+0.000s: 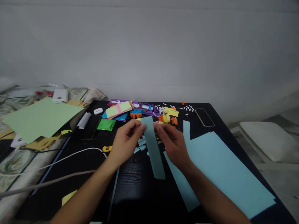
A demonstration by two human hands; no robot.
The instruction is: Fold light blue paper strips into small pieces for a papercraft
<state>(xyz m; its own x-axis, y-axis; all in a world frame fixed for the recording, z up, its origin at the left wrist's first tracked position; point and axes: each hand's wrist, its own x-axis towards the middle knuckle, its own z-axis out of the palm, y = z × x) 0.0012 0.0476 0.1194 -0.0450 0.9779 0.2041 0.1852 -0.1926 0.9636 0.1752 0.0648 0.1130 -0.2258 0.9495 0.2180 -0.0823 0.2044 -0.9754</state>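
A long light blue paper strip point(154, 152) hangs tilted over the black table, its lower end toward me. My left hand point(126, 141) pinches its left edge near the top, thumb in front and fingers curled behind. At the strip's upper right edge, my right hand point(174, 144) is closed, thumb against fingers; the fingertips are partly hidden. Small light blue paper pieces point(142, 142) lie behind the strip. Under my right forearm is another light blue strip point(181, 186), beside large light blue sheets point(224, 168).
At the back lie folded coloured papers point(119, 109), green paper point(106, 124), white scraps point(188, 108) and a phone point(204, 117). A yellow cutter point(107, 149) is left of my left wrist. White cables point(77, 152) cross the left side; a pale green sheet point(42, 116) lies beyond.
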